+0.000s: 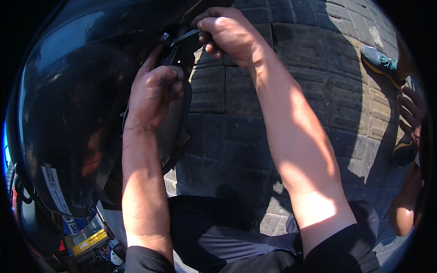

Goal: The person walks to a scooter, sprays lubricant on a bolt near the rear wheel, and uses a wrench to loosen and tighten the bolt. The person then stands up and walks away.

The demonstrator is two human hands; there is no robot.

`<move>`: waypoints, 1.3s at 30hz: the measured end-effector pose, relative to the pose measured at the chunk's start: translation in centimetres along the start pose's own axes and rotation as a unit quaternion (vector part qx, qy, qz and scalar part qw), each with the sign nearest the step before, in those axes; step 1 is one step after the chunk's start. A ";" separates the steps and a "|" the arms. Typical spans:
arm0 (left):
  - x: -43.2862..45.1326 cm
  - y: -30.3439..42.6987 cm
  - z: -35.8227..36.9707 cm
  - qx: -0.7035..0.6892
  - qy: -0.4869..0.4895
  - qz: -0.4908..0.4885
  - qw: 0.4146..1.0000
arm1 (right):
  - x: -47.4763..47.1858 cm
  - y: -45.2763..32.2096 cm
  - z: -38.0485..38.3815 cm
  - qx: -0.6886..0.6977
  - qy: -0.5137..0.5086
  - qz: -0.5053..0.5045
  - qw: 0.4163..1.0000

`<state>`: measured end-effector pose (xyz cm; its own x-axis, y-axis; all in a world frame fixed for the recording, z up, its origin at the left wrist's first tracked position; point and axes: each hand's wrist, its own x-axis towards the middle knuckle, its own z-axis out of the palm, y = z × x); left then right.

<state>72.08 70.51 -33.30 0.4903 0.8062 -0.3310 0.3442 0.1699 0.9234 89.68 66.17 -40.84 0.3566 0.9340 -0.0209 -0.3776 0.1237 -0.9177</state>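
Note:
My right hand (220, 36) grips a slim metal hand tool (187, 36), perhaps a wrench. The tool slants down-left into a dark recess at the edge of a glossy black body panel (75, 88), apparently of a vehicle. Close to the tool's far end is a small, shiny metal fitting (165, 37). The index finger of my left hand (150, 95) reaches up to just below this fitting. Its other fingers are curled beside a narrow dark strip (173, 56); whether they hold it is unclear. Under my left hand a greyish curved part (170, 129) shows along the panel's edge.
Paving slabs (252, 88) lie below, partly in shadow. At the right another person squats close by, with a shoe (379, 63) and a hand (411, 112) showing. A tape strip with writing (54, 187) sticks to the panel. A yellow-edged object (90, 241) stands at lower left.

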 end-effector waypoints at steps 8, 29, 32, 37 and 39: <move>0.4 0.1 0.2 -0.018 -0.013 0.022 1.000 | -5.6 3.4 8.0 -0.102 0.231 -0.195 0.948; 0.7 -0.1 0.0 -0.009 0.002 0.015 1.000 | -5.5 3.7 8.3 -0.118 0.213 -0.228 0.943; 0.3 0.1 0.0 0.015 -0.007 0.009 1.000 | -5.3 3.6 7.3 -0.124 0.230 -0.227 0.938; -0.2 0.3 0.3 0.003 -0.001 -0.012 1.000 | -1.8 0.5 1.0 0.027 0.061 -0.020 0.998; -0.2 0.3 0.4 0.008 -0.003 -0.013 1.000 | -0.5 -0.3 0.1 0.119 0.022 0.012 0.993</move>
<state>72.42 70.12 -33.01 0.4869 0.7979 -0.3554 0.3692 0.1807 0.9116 89.56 65.65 -40.50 0.3806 0.9225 -0.0639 -0.5756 0.1823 -0.7972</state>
